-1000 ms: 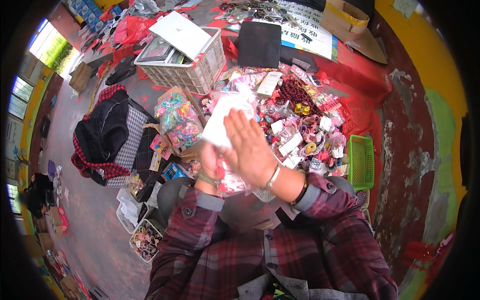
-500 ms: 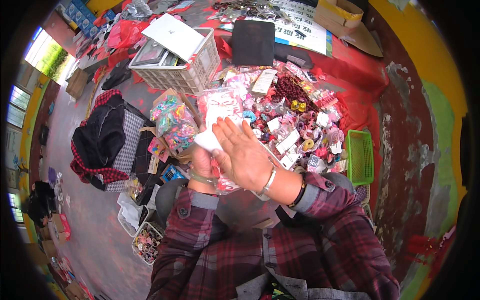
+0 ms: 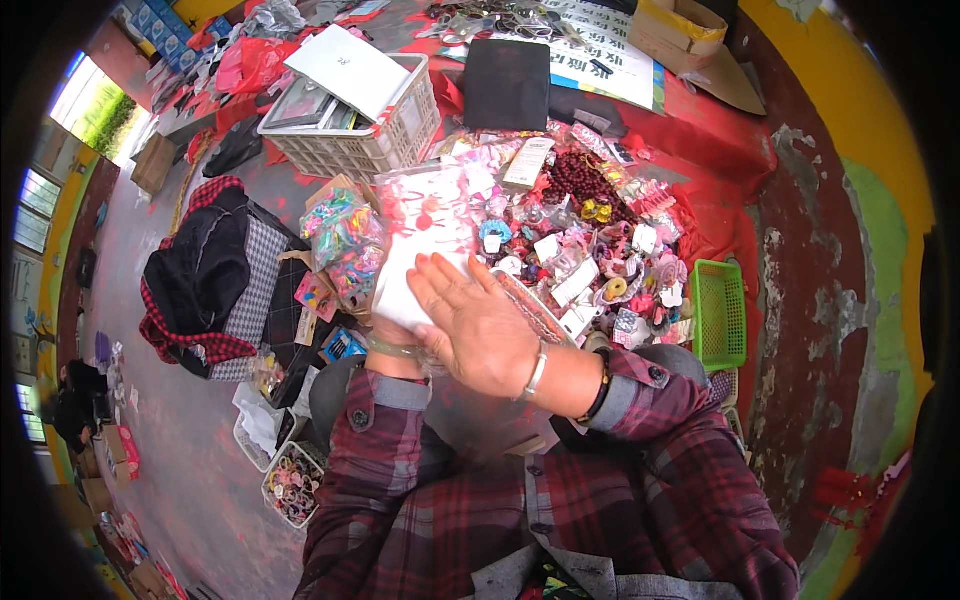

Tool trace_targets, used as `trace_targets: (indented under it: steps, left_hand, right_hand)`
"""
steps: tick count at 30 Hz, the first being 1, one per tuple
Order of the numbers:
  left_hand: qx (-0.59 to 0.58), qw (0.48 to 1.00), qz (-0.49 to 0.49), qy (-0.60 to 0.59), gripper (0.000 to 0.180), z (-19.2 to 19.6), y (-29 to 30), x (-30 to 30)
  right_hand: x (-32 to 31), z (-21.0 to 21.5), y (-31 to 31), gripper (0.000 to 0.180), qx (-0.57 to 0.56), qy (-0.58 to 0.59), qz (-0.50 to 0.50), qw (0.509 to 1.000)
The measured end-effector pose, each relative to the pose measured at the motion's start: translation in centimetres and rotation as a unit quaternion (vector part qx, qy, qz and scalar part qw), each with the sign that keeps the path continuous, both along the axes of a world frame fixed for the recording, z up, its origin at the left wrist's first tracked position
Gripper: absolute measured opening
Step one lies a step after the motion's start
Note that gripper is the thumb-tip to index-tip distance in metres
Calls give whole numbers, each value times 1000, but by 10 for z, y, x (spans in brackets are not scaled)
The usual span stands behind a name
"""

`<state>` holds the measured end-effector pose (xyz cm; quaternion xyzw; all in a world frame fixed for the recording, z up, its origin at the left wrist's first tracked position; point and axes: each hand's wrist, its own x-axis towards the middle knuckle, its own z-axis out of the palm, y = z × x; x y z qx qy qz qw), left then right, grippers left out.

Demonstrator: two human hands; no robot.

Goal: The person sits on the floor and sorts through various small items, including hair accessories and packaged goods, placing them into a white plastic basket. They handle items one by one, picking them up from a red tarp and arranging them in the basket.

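A clear plastic bag with white sheets and small red pieces in it is held up before me. My left hand is under its near end, the fingers hidden by the white part and by the other hand. Flat on top of the near end lies my right hand, its fingers stretched out. Close to the left of the bag is another clear bag of colourful small pieces. To its right spreads a heap of hair accessories, with scrunchies, bead strings and small cards.
Behind the bag stands a pale plastic crate with papers, beside a black flat case. A green basket sits on the right. Dark clothing lies on the left, and a small tray of hair ties is near my left knee.
The plastic bag has come out flat and shows more of its red pieces. Both hands have shifted slightly towards me, and the left hand is now more covered.
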<state>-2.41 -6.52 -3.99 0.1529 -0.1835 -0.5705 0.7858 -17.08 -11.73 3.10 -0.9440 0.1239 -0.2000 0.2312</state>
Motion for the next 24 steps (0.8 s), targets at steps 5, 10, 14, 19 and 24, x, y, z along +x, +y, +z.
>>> trace_targets:
  steps: [5,10,14,19,24]
  left_hand:
    - [148,986,43,-66,48,18,-9,-39]
    - [78,994,-27,-67,49,29,-12,-53]
    - [104,994,-21,-31,49,24,-15,-36]
    - [97,992,76,20,50,38,-13,-16]
    - [36,997,-9,70,54,18,-4,21]
  right_hand:
    - [6,1,-39,54,-58,-41,-113,991]
    - [7,-9,-78,47,-44,-96,-175,979]
    - [11,-18,-111,40,227,-85,-274,930]
    - [-7,-11,-97,36,520,-245,-137,806]
    - [-4,-7,-10,48,67,-96,49,992]
